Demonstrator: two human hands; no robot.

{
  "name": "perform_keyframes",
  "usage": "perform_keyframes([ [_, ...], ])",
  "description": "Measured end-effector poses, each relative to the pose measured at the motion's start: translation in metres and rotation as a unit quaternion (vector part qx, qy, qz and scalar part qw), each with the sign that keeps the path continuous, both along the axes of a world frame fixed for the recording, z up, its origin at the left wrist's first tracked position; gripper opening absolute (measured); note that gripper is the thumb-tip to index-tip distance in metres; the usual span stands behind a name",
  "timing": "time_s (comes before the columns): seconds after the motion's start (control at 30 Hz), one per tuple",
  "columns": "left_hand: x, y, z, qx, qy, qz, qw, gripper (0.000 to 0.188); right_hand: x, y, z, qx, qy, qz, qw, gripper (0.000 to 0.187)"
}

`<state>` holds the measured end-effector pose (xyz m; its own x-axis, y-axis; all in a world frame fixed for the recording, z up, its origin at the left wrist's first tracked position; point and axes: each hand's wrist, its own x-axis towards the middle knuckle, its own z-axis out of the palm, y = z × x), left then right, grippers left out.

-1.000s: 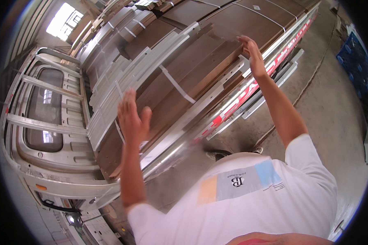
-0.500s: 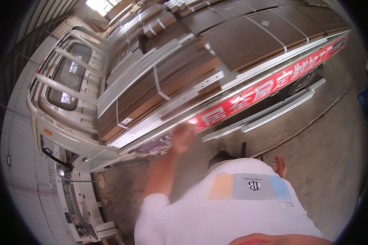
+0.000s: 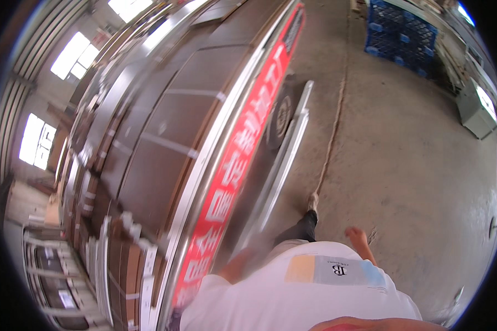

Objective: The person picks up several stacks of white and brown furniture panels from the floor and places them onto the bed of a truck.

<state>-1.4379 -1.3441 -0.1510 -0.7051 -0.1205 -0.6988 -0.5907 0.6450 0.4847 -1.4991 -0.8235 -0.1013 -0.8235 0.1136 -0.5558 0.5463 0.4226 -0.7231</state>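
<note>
Beside the truck's side wall with its red banner (image 3: 222,203), my left hand (image 3: 244,261) hangs low and is badly smeared; its fingers cannot be made out. Nothing shows in my right hand (image 3: 357,236), which swings free over the concrete floor to the right, fingers loosely curled. On the truck bed lie stacks of dark brown panels (image 3: 174,118), bound with pale straps. Below the banner, a long silver metal profile (image 3: 286,161) runs along the truck near a rear wheel (image 3: 282,117). My foot (image 3: 313,202) steps forward on the floor.
A blue plastic pallet (image 3: 398,38) stands upright at the far right. Near it is a pale grey box-shaped unit (image 3: 477,110). A rope-like line (image 3: 337,124) runs along the concrete floor (image 3: 403,160). The truck cab (image 3: 52,265) is at lower left.
My view has swung right along the truck, so the cab now lies lower left and the pallet has come into sight. My left hand has dropped from beside the banner toward my body.
</note>
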Motion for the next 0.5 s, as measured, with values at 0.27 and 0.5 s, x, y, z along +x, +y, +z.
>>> perform_keyframes([
  [0.27, -0.345, 0.097, -0.062, -0.043, 0.098, -0.189, 0.976, 0.029, -0.030, 0.141, -0.020, 0.094, -0.155, -0.162, 0.970, 0.034],
  [0.5, -0.638, 0.319, 0.065, 0.190, 0.099, -0.193, 0.958, 0.037, -0.191, 0.226, -0.038, 0.046, -0.160, -0.308, 0.937, 0.031],
])
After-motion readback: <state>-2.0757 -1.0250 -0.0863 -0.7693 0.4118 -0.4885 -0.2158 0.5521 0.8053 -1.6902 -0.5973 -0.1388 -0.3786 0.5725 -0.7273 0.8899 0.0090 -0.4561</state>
